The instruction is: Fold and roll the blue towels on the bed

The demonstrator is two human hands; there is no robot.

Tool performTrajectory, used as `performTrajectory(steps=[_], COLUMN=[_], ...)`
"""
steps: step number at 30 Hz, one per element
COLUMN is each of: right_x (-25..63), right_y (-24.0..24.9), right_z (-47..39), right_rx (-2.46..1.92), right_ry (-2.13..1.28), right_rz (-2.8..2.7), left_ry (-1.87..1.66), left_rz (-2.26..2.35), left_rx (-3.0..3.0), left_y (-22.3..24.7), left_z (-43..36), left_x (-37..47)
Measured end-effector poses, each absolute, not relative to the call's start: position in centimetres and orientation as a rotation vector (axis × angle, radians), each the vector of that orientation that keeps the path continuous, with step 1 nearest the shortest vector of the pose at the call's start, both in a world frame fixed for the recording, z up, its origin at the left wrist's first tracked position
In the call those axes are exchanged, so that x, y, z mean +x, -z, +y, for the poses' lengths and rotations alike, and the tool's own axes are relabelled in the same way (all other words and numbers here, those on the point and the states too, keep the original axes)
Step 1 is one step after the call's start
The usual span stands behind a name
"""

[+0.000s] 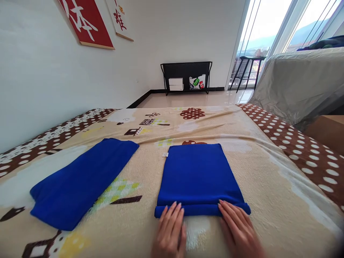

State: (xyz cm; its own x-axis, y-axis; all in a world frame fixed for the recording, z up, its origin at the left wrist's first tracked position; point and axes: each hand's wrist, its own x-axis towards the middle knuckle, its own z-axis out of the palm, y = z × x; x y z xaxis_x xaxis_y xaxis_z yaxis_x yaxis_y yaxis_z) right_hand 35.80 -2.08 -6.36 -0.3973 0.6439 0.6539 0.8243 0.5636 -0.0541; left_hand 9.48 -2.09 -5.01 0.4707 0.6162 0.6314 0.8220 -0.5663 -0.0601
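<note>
A blue towel (197,172) lies spread in front of me, its near edge rolled into a narrow tube (200,210). A small white tag (165,154) sticks out at its upper left side. My left hand (170,231) rests on the left part of the roll, fingers stretched out and together over it. On the right part of the roll lies my right hand (238,227), fingers extended in the same way. Neither hand shows a grip around the cloth. To the left, a second blue towel (84,182) lies slanted and apart from both hands.
Under everything is a beige patterned blanket (145,233) with brown polka-dot borders (301,154). Beyond its far edge, a black rack (186,75) stands by the wall. A covered piece of furniture (301,79), a cardboard box (326,132) and a dark stool (247,70) are at right.
</note>
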Motion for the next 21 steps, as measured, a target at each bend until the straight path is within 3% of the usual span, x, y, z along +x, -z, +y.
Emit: performTrajectory(steps=[4,10,16,21], right_x=[33.7,36.5,32.1,37.1], right_y=[6.0,7.0,5.5,7.0], right_z=[-1.5,-2.2,-0.5,-0.1], right_rx=[-1.133,-1.492,-1.276,-1.6], right_ry=[0.326,0.447,0.292,0.37], right_rz=[-2.336,-2.148,-2.408,-2.181], left_ry=[0.624,0.568,0.572,0.391], left_rz=[-1.211,-1.54,-1.373,-1.619], left_rx=[-2.481,-2.222,-2.441,-2.321], left_y=[5.4,5.8,4.8,5.2], left_z=[-1.4,-1.3,-0.5,-0.1], left_x=[11.2,7.7,12.8,8.3])
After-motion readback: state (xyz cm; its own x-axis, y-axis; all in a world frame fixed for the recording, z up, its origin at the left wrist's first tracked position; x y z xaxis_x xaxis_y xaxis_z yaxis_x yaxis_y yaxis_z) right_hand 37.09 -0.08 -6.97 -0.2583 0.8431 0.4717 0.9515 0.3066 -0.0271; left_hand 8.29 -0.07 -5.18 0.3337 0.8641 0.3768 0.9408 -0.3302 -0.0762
